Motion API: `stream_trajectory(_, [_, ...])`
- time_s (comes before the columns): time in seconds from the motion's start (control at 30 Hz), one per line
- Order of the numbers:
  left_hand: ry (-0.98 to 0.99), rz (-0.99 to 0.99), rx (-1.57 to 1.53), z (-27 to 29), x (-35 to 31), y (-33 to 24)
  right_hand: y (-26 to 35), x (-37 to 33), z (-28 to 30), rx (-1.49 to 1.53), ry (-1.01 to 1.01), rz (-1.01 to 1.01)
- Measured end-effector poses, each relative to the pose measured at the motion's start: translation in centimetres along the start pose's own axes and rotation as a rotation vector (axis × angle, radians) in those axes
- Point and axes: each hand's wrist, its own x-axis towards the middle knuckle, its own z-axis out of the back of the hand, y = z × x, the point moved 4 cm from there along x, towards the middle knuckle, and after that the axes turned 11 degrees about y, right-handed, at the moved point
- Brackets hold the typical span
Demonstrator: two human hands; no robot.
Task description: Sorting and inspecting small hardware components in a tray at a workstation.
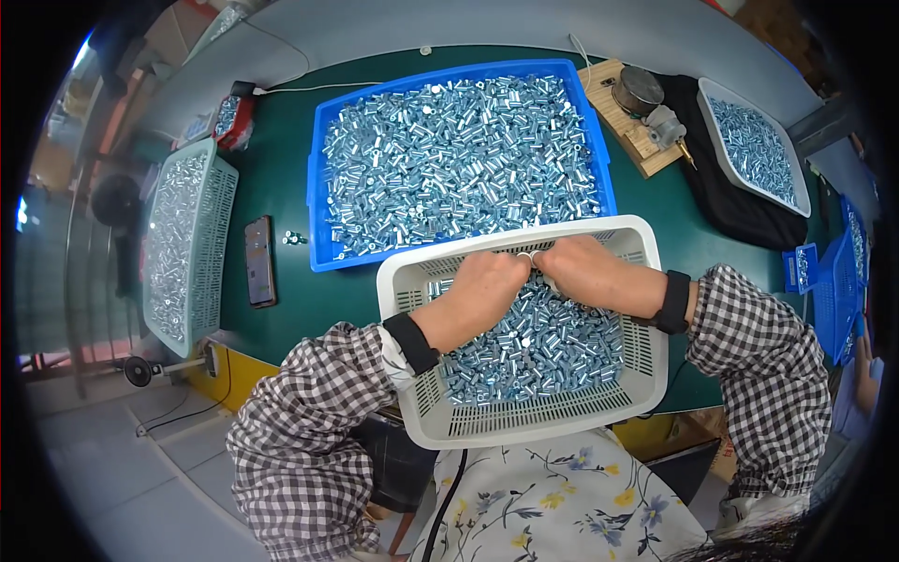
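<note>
My left hand (pixel 479 292) and my right hand (pixel 592 272) meet over the far half of a white slotted plastic basket (pixel 520 432). Both have their fingers closed, fingertips together. A small pale bit shows between them, too small to name. Below lie many small silvery metal cylinders (pixel 534 351), heaped on the basket's bottom; my hands hide part of the heap. Just beyond the basket stands a blue plastic tray (pixel 316 201) filled with similar metal cylinders (pixel 459 155).
Left on the green table (pixel 272 328) are a pale green basket (pixel 211 253) of metal parts, a phone (pixel 260 262) and a few loose pieces (pixel 295 238). At right are a wooden board (pixel 613 117) with a wire spool (pixel 639 91), a white tray (pixel 796 201) and blue bins (pixel 833 304).
</note>
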Motion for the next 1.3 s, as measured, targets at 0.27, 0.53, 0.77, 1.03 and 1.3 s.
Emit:
stream_trajectory(0.27, [0.028,0.02,-0.014,-0.3,0.1,0.4,0.0,0.0,-0.3,0.046,-0.081,0.011])
stream_trajectory(0.53, [0.017,0.049,-0.102,-0.3,0.4,0.7,-0.1,0.4,-0.6,-0.022,-0.044,0.068])
stream_trajectory(0.77, [0.048,0.067,-0.108,1.1,-0.4,0.0,0.1,0.4,-0.4,-0.022,-0.065,0.11])
stream_trajectory(1.03, [-0.167,0.258,-0.084,8.5,0.0,2.4,1.0,0.3,0.1,-0.144,-0.067,0.141])
stream_trajectory(1.3, [-0.277,0.253,-0.031,8.4,-1.4,2.9,2.0,0.4,1.0,-0.217,-0.038,0.234])
